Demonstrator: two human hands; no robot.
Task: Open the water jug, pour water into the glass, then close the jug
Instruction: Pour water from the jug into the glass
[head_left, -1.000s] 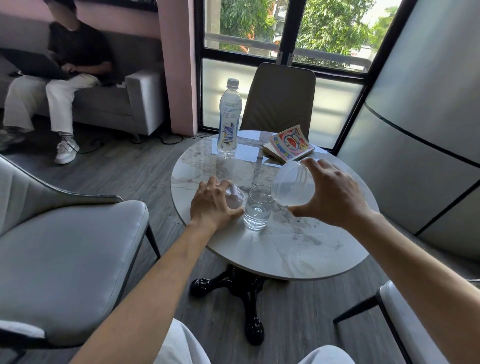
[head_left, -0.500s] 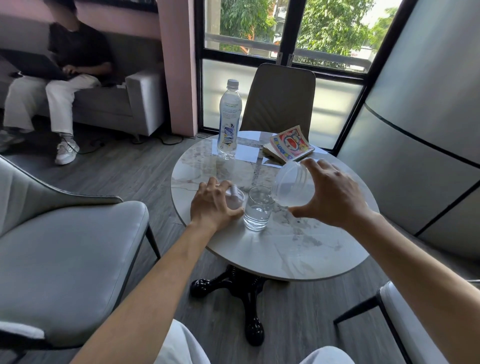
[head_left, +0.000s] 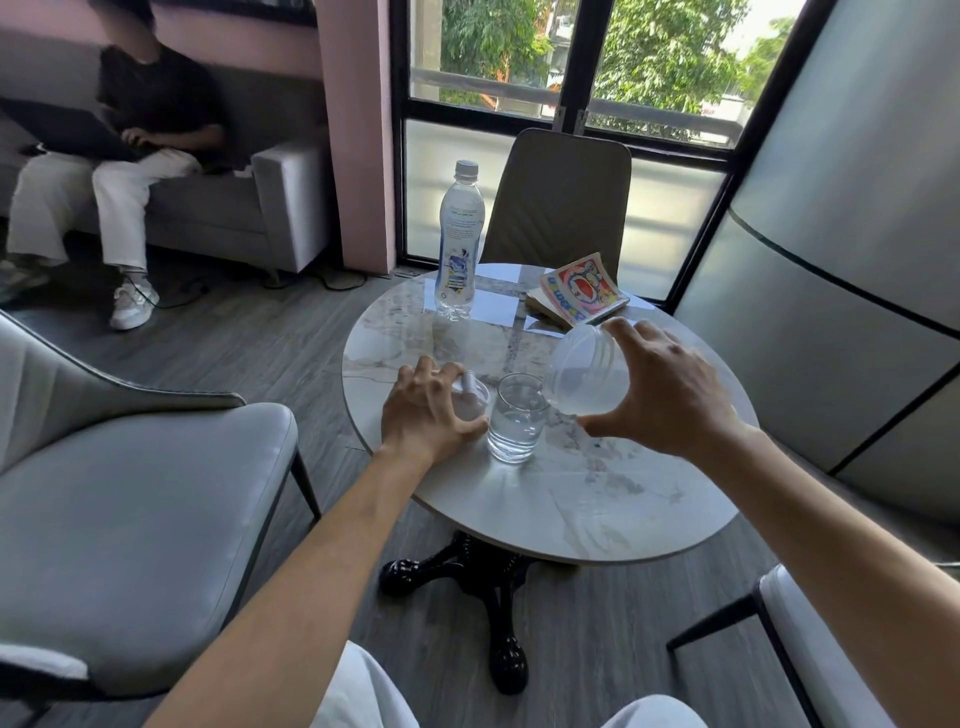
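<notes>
A translucent plastic water jug (head_left: 584, 371) is tipped leftward over a clear glass (head_left: 517, 418), its mouth just above the glass's right rim. My right hand (head_left: 665, 389) grips the jug from the right side. The glass stands upright on the round marble table (head_left: 597, 499) and holds water about halfway up. Left of the glass, my left hand (head_left: 423, 410) rests on the table, closed over the jug's clear lid (head_left: 472, 397), whose small knob pokes out by my fingers.
A capped water bottle (head_left: 458, 244) stands at the table's far side, with a colourful book (head_left: 579, 291) to its right. Grey chairs stand left (head_left: 130, 493), behind the table (head_left: 558, 202) and at the lower right (head_left: 810, 639). A person sits on a sofa at far left.
</notes>
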